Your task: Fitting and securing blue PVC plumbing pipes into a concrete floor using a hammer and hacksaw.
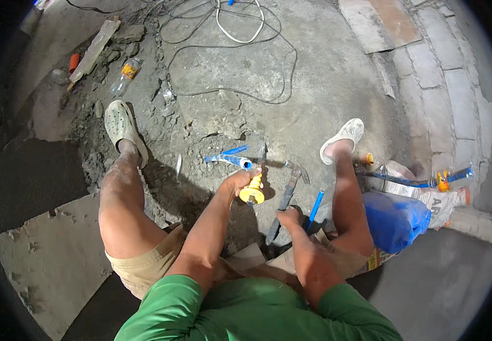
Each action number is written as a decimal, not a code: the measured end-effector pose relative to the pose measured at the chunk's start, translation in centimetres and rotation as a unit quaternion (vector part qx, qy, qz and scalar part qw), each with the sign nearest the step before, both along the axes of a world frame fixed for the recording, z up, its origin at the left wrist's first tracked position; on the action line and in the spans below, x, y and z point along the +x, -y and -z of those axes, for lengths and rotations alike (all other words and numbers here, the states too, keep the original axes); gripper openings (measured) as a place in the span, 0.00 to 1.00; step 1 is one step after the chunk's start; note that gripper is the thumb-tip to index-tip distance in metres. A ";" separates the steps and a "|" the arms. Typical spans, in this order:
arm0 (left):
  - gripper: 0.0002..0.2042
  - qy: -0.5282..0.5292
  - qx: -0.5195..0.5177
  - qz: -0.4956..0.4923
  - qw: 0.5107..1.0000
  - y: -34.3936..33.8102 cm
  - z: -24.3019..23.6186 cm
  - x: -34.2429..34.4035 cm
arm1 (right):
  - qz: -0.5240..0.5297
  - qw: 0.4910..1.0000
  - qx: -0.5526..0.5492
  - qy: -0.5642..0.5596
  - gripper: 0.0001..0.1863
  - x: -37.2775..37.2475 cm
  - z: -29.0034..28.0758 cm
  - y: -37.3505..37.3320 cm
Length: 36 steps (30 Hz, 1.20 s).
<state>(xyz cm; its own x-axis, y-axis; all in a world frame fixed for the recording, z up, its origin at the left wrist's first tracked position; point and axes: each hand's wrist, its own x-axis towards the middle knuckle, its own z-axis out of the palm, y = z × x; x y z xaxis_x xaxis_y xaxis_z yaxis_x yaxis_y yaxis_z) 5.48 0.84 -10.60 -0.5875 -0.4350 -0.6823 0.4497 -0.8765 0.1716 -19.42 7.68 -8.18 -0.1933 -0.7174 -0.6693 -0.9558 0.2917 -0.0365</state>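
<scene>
My left hand (240, 181) grips a chisel with a yellow guarded handle (253, 192); its dark blade (262, 154) points forward at the broken concrete floor (229, 122). My right hand (288, 217) is closed around the dark handle of a claw hammer (296, 173), whose metal head lies to the right of the chisel. Just beyond my left hand lie blue-and-white pipe pieces (229, 160), one with an open cut end. A short blue pipe (314, 213) stands out beside my right hand.
My feet in pale clogs (120, 125) are spread apart. A blue plastic container (394, 224), sacks and blue piping are at my right, beside block wall (459, 108). Rubble, a plastic bottle (123, 79) and a board lie at upper left; cables (229, 91) loop ahead.
</scene>
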 end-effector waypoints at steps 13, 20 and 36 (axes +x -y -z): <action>0.13 -0.173 0.024 -0.144 0.974 0.7 0.8 1.6 | 0.252 0.881 -0.069 0.394 0.13 2.7 -14.7 2.5; 0.08 -0.168 0.005 -0.196 0.966 0.4 3.4 0.3 | -0.246 0.914 -0.261 0.190 0.20 1.9 -26.3 3.9; 0.12 -0.088 -0.014 -0.147 0.985 1.4 2.9 0.5 | -0.429 0.853 -0.140 0.260 0.25 5.6 -28.2 3.2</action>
